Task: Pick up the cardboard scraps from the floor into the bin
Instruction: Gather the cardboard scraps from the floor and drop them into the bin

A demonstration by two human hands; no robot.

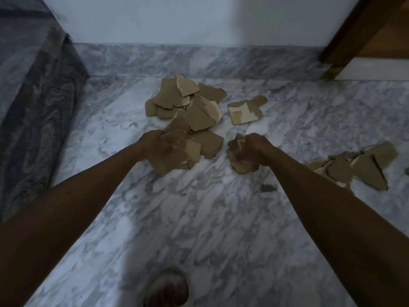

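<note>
Torn brown cardboard scraps lie on the marble floor (210, 218). The main pile (188, 103) sits near the back wall. My left hand (155, 147) grips a bunch of scraps (177, 156) at the pile's near edge. My right hand (254, 149) grips a smaller bunch of scraps (239, 158) just to the right. A single pale-faced scrap (245, 111) lies apart, beyond my right hand. Another group of scraps (358, 167) is spread at the far right. No bin is in view.
A marble skirting (199, 60) and white wall close the back. A dark marble step or ledge (33, 107) rises on the left. A wooden door frame (354, 34) stands at the upper right. My foot in a sandal (168, 289) is at the bottom centre.
</note>
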